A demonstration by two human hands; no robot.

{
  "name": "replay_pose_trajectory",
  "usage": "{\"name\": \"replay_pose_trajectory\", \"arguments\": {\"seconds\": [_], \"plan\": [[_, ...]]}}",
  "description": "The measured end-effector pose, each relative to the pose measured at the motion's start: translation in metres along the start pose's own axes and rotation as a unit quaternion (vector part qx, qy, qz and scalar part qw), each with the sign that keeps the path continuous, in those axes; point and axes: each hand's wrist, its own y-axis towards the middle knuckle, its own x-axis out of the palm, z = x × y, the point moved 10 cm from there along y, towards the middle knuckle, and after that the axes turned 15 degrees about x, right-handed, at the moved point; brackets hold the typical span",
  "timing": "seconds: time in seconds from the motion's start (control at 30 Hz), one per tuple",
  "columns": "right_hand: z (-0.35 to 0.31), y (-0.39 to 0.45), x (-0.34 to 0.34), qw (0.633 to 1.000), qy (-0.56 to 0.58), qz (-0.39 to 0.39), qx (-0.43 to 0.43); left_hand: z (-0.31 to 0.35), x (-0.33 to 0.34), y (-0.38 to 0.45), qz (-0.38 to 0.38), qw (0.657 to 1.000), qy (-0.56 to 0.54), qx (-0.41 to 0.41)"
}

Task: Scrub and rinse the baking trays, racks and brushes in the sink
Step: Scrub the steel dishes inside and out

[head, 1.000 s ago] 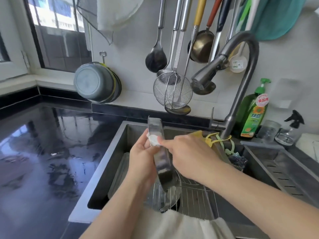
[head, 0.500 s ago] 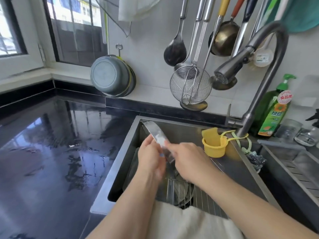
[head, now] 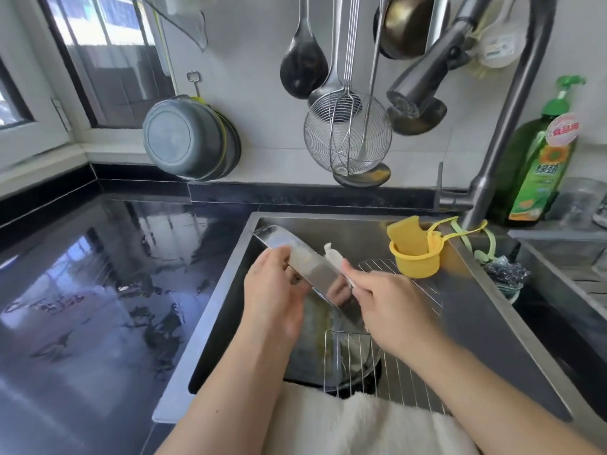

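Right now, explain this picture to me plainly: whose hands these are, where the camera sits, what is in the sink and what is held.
There is no machine here. A person wears a wide-angle camera on the head, looking down at their own two bare hands over a steel sink. The left hand grips a shiny metal baking tray, tilted on edge above the basin. The right hand holds a white cloth against the tray. Below them a wire rack lies in the sink. A yellow sponge holder hangs from the faucet, which shows no running water. Green dish soap stands at the back right.
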Motion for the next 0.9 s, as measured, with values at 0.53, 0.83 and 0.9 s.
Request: {"name": "replay_pose_trajectory", "arguments": {"seconds": [0.53, 0.83, 0.9], "plan": [[-0.038, -0.034, -0.043, 0.994, 0.012, 0.059, -0.088, 0.011, 0.023, -0.009, -0.017, 0.979, -0.205, -0.005], [-0.025, -0.03, -0.03, 0.994, -0.102, -0.016, -0.025, -0.037, 0.001, -0.022, 0.079, 0.979, -0.153, -0.113], [-0.002, -0.012, -0.044, 0.988, -0.153, -0.002, 0.021, -0.042, -0.003, -0.017, 0.106, 0.975, -0.158, -0.117]]}}
